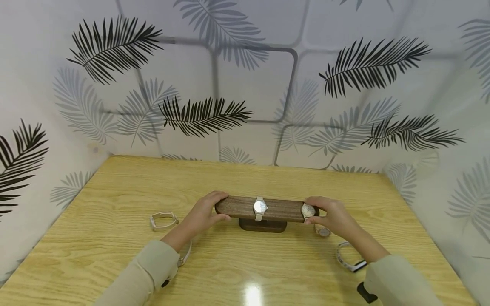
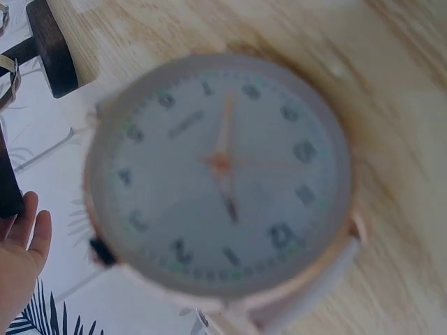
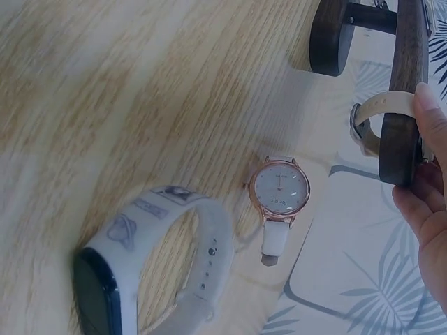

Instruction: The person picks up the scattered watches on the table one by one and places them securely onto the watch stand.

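While half-curled, left hand point(image 1: 200, 216) around stand point(image 1: 238, 207)

Six watches point(image 1: 260, 207), counting one smart band point(image 3: 136, 227); one stand point(image 1: 283, 210); two hands point(image 1: 203, 214) point(image 1: 337, 216)

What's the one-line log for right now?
left fingers: hold left end of wooden bar | right fingers: hold right end | on bar: middle watch, right-end watch | on table: white-strapped watch

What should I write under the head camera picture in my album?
Left hand and right hand grip opposite ends of a dark wooden stand bearing two watches.
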Demonstrator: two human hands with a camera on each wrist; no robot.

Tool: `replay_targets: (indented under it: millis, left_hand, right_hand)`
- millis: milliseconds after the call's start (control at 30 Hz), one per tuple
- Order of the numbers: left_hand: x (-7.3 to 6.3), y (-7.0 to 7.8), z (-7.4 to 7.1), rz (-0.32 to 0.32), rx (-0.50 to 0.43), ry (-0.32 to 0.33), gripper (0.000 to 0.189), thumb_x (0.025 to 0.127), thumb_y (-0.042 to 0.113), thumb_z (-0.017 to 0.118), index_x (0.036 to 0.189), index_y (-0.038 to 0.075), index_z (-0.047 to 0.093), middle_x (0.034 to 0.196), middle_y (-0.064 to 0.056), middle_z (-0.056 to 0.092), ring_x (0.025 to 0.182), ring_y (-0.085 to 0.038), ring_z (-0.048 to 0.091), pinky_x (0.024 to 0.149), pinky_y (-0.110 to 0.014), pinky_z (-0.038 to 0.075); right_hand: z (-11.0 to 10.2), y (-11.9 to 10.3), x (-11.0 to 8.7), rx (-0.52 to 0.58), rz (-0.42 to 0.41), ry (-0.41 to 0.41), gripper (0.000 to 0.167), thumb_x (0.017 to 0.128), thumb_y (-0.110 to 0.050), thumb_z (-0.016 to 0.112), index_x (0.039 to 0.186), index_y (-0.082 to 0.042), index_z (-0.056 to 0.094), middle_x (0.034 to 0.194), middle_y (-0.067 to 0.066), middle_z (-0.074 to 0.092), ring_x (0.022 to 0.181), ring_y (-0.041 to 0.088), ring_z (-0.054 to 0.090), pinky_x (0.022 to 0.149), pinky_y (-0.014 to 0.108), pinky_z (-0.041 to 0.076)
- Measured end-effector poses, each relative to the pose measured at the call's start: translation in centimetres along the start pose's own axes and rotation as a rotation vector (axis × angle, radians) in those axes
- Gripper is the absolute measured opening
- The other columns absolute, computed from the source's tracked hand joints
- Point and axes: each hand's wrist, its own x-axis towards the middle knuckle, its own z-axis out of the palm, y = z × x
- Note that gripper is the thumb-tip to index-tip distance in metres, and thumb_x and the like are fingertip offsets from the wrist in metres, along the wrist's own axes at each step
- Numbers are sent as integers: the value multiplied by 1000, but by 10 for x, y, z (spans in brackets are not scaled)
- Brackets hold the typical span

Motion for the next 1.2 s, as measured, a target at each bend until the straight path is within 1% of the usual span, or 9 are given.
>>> replay_targets:
  millis: [67,133,300,400,467,567,800,1000,1200]
  left_hand:
    - [0,-1,0,-8,-4,-3,61,78,19,72,131,-1,48,131,-17,51,120,-34,51,97,-44,47]
    - [0,-2,1,-17,-15,-3,62,78,19,72,132,-1,48,132,-17,51,120,-33,51,97,-44,47]
    - [1,-3,1,-21,-26,10,62,78,19,73,131,-2,49,131,-18,51,120,-34,51,97,-43,47]
    - [0,-3,1,-25,-34,16,62,77,18,73,131,-2,49,131,-18,52,120,-34,51,97,-43,47]
    - [0,-3,1,-29,-46,18,62,77,17,73,131,-2,49,131,-18,52,120,-34,51,97,-43,47]
    - [0,-1,2,-28,-49,26,61,76,16,74,130,-3,50,131,-19,52,120,-35,51,97,-43,47]
    - [1,0,3,-33,-45,33,62,76,16,74,129,-4,50,131,-19,52,120,-35,51,97,-42,47]
    - [0,0,2,-37,-47,33,62,76,17,74,130,-3,50,132,-19,51,121,-34,51,97,-42,47]
    - [0,-1,4,-19,-38,46,62,75,16,75,128,-3,51,130,-19,53,119,-35,52,96,-42,48]
  right_hand:
    - [-1,-1,0,5,8,-2,49,66,-11,80,109,5,65,109,22,66,99,36,63,80,42,55]
    - [-2,-2,0,28,39,-28,51,67,-11,80,112,6,63,111,22,64,102,37,62,83,44,54]
    - [-7,-2,0,135,191,-151,63,71,-11,79,125,8,52,124,27,55,113,43,54,92,52,48]
    - [-7,-2,-1,174,253,-190,65,74,-10,77,129,7,48,129,28,52,117,44,51,94,53,46]
    - [-6,-2,-1,179,272,-194,63,74,-9,77,129,6,49,129,27,52,116,43,52,93,54,46]
    - [-6,-2,-1,168,263,-190,61,74,-9,77,127,6,50,126,27,54,114,43,53,91,55,48]
    - [-4,-3,3,98,185,-149,57,71,-7,79,121,8,54,118,26,59,107,41,58,87,52,50]
    - [1,-4,7,73,188,-163,58,71,-9,79,122,5,55,119,23,59,102,38,60,82,49,53]
    - [7,-8,15,74,179,-173,57,71,-11,80,120,5,56,115,22,62,93,30,63,72,39,54]
